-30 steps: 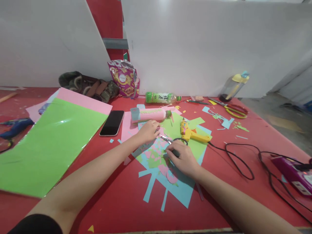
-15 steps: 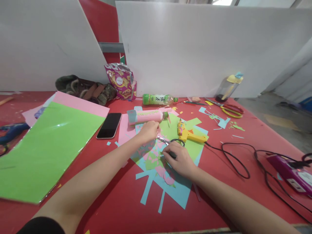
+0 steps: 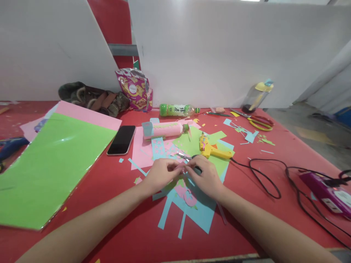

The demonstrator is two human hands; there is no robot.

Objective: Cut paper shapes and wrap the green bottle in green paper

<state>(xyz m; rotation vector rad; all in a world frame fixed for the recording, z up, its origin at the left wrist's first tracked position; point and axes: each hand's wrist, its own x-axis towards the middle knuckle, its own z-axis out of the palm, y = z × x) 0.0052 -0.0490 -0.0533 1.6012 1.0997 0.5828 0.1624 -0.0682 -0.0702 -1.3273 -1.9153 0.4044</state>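
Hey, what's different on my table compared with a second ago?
Your left hand has moved back toward you from beside the pink bottle, joining the right hand over the paper scraps. Whether it holds anything is unclear. The scissors, bottle and yellow glue gun stayed put.

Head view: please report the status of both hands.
Left hand, right hand: fingertips together at pink scrap, grip unclear. Scissors close by, partly hidden by right hand. Yellow glue gun just beyond.

1 head cam, looks fwd/down.
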